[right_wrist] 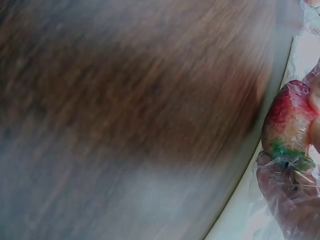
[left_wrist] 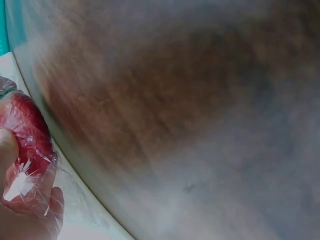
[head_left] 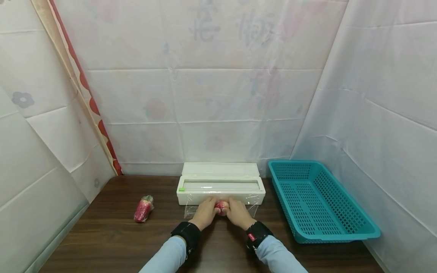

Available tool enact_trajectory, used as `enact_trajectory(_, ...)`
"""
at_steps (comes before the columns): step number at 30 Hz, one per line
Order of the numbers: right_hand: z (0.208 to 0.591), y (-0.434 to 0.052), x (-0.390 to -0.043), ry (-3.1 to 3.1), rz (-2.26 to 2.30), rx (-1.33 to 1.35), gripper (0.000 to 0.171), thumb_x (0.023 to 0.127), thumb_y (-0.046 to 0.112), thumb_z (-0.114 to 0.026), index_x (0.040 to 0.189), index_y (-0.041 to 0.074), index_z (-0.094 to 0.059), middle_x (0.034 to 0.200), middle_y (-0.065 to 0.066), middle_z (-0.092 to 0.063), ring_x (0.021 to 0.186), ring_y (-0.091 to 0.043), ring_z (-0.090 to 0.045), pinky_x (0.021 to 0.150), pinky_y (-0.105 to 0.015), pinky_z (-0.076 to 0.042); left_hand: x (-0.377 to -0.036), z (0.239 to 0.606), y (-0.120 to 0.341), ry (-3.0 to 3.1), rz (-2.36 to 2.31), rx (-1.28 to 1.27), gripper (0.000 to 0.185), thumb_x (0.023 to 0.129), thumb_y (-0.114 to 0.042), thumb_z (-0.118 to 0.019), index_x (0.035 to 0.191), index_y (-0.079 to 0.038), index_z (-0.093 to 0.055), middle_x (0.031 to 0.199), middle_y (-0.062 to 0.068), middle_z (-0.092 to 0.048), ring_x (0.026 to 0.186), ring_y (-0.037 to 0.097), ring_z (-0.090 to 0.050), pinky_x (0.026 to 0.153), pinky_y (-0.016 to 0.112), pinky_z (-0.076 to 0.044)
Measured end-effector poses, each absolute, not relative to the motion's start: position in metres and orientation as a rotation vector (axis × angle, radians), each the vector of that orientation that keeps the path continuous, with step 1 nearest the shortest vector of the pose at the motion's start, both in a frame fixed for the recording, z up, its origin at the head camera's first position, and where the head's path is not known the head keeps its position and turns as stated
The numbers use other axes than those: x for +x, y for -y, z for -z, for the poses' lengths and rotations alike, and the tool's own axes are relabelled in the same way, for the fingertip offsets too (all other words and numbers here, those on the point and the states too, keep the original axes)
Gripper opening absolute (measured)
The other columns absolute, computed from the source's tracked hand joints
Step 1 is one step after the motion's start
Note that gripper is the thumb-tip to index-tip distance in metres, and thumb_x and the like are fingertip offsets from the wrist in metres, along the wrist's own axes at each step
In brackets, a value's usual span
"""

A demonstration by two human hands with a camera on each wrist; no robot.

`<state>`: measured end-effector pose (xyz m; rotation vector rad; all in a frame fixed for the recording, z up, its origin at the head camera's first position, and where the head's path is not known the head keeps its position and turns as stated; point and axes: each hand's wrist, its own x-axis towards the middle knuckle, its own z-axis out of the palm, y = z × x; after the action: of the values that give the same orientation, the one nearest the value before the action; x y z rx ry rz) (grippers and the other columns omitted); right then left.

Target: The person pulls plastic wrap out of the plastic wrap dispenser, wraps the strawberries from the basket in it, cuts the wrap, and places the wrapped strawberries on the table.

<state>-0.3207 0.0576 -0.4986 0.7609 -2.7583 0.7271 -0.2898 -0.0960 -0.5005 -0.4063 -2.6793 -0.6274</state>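
Both of my hands hold a red fruit (head_left: 222, 207) with clear cling film around it, just in front of a white cling film dispenser (head_left: 220, 198). My left hand (head_left: 205, 213) grips it from the left, thumb on the red skin in the left wrist view. From the right, my right hand (head_left: 239, 214) holds it with fingers behind the film. The right wrist view shows the fruit (right_wrist: 287, 120) red at one end, paler below, with a green stem end. Loose film (head_left: 190, 211) spreads out on either side of the hands.
At the left of the dark wooden table (head_left: 112, 246) lies another red fruit (head_left: 143, 209) wrapped in film. A teal plastic basket (head_left: 297, 212) stands at the right. The dispenser's lid (head_left: 220, 168) is raised at the back, before a white curtain (head_left: 218, 144).
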Motion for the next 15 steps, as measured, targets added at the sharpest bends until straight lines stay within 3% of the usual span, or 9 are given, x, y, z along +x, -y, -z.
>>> enact_trajectory(7, 0.4968, -0.0589, -0.3190, 2.738, -0.727, 0.791, 0.011, 0.083, 0.020, -0.063, 0.084, 0.010, -0.060, 0.069, 0.002, -0.058, 0.063, -0.013, -0.054, 0.053, -0.029, -0.041, -0.2892, 0.5052, 0.0958, 2.704, 0.652, -0.376, 0.022, 0.082, -0.018, -0.064, 0.098, -0.004, -0.062, 0.088, 0.009, -0.059, 0.082, 0.026, -0.059, 0.070, 0.039, -0.047)
enact_trajectory(15, 0.4943, -0.0588, -0.3192, 2.770, -0.716, 0.813, 0.011, 0.083, 0.019, -0.063, 0.089, 0.009, -0.064, 0.077, 0.000, -0.063, 0.067, -0.012, -0.054, 0.057, -0.028, -0.042, -0.2892, 0.5028, 0.0972, 2.742, 0.710, -0.384, 0.025, 0.083, -0.017, -0.065, 0.103, -0.003, -0.064, 0.095, 0.010, -0.062, 0.089, 0.026, -0.060, 0.075, 0.039, -0.047)
